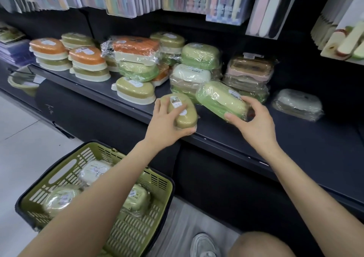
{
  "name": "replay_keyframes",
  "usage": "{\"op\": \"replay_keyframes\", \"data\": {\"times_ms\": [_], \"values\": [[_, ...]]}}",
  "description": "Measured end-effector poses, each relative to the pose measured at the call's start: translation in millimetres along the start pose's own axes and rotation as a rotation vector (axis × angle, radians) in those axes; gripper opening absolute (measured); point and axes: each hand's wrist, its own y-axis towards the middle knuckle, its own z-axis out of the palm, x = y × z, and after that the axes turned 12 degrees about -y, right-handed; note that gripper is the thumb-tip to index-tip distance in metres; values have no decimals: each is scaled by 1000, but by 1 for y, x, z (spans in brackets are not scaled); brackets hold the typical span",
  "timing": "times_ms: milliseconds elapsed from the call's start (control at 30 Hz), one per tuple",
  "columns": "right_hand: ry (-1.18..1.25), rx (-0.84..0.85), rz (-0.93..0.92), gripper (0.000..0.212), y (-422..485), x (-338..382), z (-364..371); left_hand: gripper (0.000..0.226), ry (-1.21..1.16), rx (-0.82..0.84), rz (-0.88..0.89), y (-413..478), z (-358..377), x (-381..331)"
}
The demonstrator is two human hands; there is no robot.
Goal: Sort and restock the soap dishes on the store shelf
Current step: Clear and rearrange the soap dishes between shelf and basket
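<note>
Low at your left, the basket (88, 146) holds more dishes. Your left hand (165, 124) grasps an olive dish (185, 111) at the shelf (295, 134) edge. Just beside it, your right hand (256, 124) grasps a tilted, wrapped green dish (220, 99).

olive soap dish (182, 110), green wrapped dish (221, 101), orange-lidded dishes (48, 46), olive-green slotted basket (65, 162).

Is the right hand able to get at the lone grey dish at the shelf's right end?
Probably yes for reach: nothing stands before the grey dish on the shelf. But the right hand grips a green dish, so it must set that down first.
</note>
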Motion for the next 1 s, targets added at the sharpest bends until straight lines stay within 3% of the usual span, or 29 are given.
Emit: {"op": "replay_keyframes", "data": {"times_ms": [133, 267, 500, 800, 1000], "values": [[7, 12, -9, 64, -2, -2, -2, 88, -76, 45, 22, -13, -14, 6], [18, 9, -17, 64, -5, 2, 0, 78, -189, 120, -78, -31, -33, 7], [41, -2, -5, 63, -19, 9, 2, 90, -177, -141, -387, -14, -2, -19], [101, 80, -75, 63, -45, 46, 11, 69, -238, -320, -318, -69, -46, 7], [87, 266, -208, 63, -102, 91, 59, 65, -174, -504, -474, -158, -102, 75]]}}
